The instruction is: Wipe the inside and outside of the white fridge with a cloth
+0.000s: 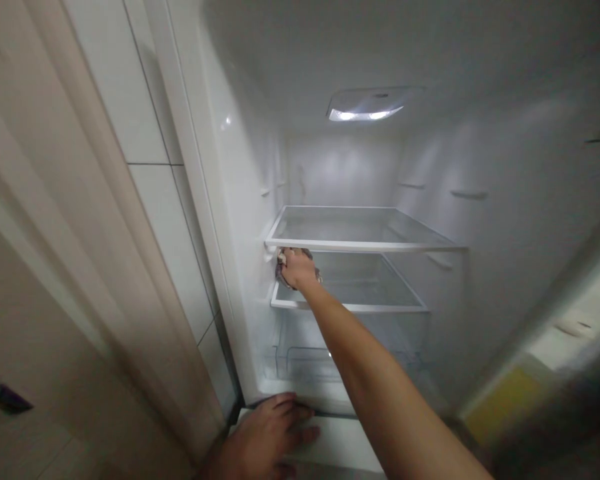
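Inside a lit refrigerator, my right hand (300, 268) is closed around a crumpled greyish cloth (283, 272). It presses the cloth near the left inner wall (247, 267), between the upper glass shelf (340, 230) and the lower glass shelf (360, 283). Part of the cloth is hidden behind my fingers. At the bottom, my left hand (267, 437) rests with spread fingers on the white ledge (337, 440) below the compartment opening, holding nothing.
A clear drawer (305, 363) sits beneath the lower shelf. A lamp (365, 115) glows in the ceiling. Small shelf supports (469, 195) stick out from the right wall. White tiles (155, 200) and a beige door frame (80, 200) stand close on the left.
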A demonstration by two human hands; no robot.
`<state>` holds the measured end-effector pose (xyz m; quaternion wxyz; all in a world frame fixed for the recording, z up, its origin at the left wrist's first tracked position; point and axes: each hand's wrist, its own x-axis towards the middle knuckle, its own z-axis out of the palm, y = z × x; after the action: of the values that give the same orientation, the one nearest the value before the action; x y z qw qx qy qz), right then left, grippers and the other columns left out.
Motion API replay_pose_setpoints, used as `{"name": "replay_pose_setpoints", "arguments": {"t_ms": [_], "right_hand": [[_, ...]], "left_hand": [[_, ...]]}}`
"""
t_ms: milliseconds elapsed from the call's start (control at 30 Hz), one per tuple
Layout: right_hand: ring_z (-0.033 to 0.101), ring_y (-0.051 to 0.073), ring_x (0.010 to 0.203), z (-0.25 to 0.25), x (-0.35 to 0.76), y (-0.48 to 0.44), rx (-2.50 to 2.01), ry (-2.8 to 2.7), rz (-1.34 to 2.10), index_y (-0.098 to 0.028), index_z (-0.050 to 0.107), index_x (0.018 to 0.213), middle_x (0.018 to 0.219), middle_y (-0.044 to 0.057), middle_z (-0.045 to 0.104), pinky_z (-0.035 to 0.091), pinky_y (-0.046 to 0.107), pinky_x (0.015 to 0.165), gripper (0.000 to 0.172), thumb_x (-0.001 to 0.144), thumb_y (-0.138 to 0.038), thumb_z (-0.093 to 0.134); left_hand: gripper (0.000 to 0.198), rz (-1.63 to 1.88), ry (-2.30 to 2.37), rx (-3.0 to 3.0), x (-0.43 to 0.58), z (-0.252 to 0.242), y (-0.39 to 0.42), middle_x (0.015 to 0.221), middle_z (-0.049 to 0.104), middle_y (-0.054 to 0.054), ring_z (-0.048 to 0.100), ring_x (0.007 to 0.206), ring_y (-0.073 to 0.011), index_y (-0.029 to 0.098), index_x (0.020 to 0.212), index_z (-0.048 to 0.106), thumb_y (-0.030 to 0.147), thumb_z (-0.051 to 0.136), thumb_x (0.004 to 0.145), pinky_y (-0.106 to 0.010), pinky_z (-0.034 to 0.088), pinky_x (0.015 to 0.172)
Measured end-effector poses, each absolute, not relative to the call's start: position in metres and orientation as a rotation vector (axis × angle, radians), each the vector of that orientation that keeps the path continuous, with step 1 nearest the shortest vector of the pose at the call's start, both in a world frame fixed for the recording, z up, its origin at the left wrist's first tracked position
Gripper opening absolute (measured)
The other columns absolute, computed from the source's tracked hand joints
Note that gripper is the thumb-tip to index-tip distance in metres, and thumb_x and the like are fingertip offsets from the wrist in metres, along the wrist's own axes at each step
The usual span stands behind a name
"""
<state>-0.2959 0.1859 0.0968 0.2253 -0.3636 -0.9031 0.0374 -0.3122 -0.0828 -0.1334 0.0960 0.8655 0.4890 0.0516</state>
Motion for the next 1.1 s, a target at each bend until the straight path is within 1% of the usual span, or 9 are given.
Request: {"name": "replay_pose_setpoints", "arguments": {"t_ms": [133, 267, 433, 533, 633, 867, 1000, 1033, 1100], "right_hand": [[0.061, 0.023, 0.128, 0.094, -0.255, 0.15, -0.884, -2.533, 0.104, -0.029, 0.064, 0.139, 0.144, 0.007, 0.061, 0.052, 0.034, 0.105, 0.039, 0.103, -0.041, 0.054], [0.066, 0.028, 0.116, 0.091, -0.219, 0.125, -0.96, -2.492, 0.144, -0.029, 0.063, 0.139, 0.134, 0.011, 0.063, 0.057, 0.04, 0.097, 0.042, 0.101, -0.045, 0.055], [0.065, 0.03, 0.119, 0.092, -0.172, 0.124, -1.133, -2.435, 0.162, -0.029, 0.06, 0.143, 0.135, 0.013, 0.06, 0.057, 0.042, 0.096, 0.045, 0.101, -0.045, 0.055], [0.066, 0.028, 0.118, 0.094, -0.141, 0.139, -1.264, -2.377, 0.15, -0.031, 0.06, 0.142, 0.136, 0.012, 0.06, 0.056, 0.04, 0.097, 0.043, 0.101, -0.044, 0.057], [0.067, 0.028, 0.115, 0.095, -0.112, 0.164, -1.382, -2.294, 0.118, -0.029, 0.062, 0.139, 0.133, 0.013, 0.06, 0.057, 0.039, 0.095, 0.04, 0.102, -0.044, 0.056], [0.069, 0.033, 0.113, 0.091, -0.084, 0.228, -1.644, -2.07, -0.018, -0.02, 0.061, 0.139, 0.13, 0.019, 0.06, 0.057, 0.043, 0.093, 0.041, 0.105, -0.041, 0.053], [0.07, 0.031, 0.113, 0.092, -0.09, 0.266, -1.684, -2.063, -0.049, -0.021, 0.063, 0.14, 0.131, 0.02, 0.061, 0.056, 0.041, 0.095, 0.041, 0.106, -0.04, 0.052], [0.07, 0.032, 0.114, 0.093, -0.093, 0.275, -1.693, -2.068, -0.049, -0.019, 0.066, 0.138, 0.131, 0.021, 0.062, 0.056, 0.041, 0.095, 0.041, 0.106, -0.041, 0.053], [0.07, 0.035, 0.114, 0.095, -0.102, 0.292, -1.716, -2.08, -0.037, -0.015, 0.072, 0.128, 0.126, 0.024, 0.065, 0.055, 0.043, 0.096, 0.04, 0.106, -0.042, 0.054]], "left_hand": [[0.097, 0.037, 1.488, 2.62, -0.305, -0.121, -0.084, 0.169, 0.048, -0.008, 0.05, 0.15, -0.0318, 0.037, 0.167, 0.034, 0.045, 0.084, 0.085, -0.053, 0.027, 0.133], [0.092, -0.015, 1.555, 2.666, -0.303, -0.117, -0.088, 0.169, 0.049, -0.006, 0.048, 0.152, -0.0316, 0.037, 0.166, 0.036, 0.041, 0.081, 0.086, -0.055, 0.027, 0.133], [0.093, 0.038, 1.608, 2.758, -0.307, -0.13, -0.093, 0.17, 0.047, -0.001, 0.047, 0.153, -0.0316, 0.043, 0.169, 0.029, 0.04, 0.076, 0.09, -0.054, 0.029, 0.132], [0.096, 0.052, 1.605, 2.805, -0.309, -0.136, -0.093, 0.172, 0.045, -0.001, 0.047, 0.154, -0.0316, 0.044, 0.171, 0.022, 0.04, 0.074, 0.091, -0.053, 0.029, 0.132], [0.098, 0.075, 1.603, 2.81, -0.311, -0.137, -0.093, 0.172, 0.044, -0.001, 0.047, 0.154, -0.0319, 0.045, 0.172, 0.02, 0.04, 0.075, 0.091, -0.053, 0.03, 0.132], [0.101, 0.018, 1.563, 2.702, -0.306, -0.122, -0.092, 0.171, 0.046, -0.001, 0.052, 0.15, -0.0319, 0.047, 0.171, 0.02, 0.039, 0.079, 0.089, -0.056, 0.033, 0.131], [0.104, 0.007, 1.541, 2.694, -0.308, -0.128, -0.087, 0.17, 0.048, -0.002, 0.053, 0.149, -0.0342, 0.046, 0.17, 0.025, 0.044, 0.086, 0.085, -0.056, 0.039, 0.128], [0.102, 0.008, 1.54, 2.711, -0.309, -0.131, -0.085, 0.168, 0.05, -0.002, 0.055, 0.147, -0.0336, 0.046, 0.169, 0.027, 0.044, 0.086, 0.086, -0.054, 0.041, 0.126], [0.087, 0.015, 1.537, 2.77, -0.311, -0.139, -0.081, 0.164, 0.056, -0.001, 0.06, 0.142, -0.0301, 0.046, 0.167, 0.032, 0.043, 0.08, 0.094, -0.049, 0.046, 0.123]]}}
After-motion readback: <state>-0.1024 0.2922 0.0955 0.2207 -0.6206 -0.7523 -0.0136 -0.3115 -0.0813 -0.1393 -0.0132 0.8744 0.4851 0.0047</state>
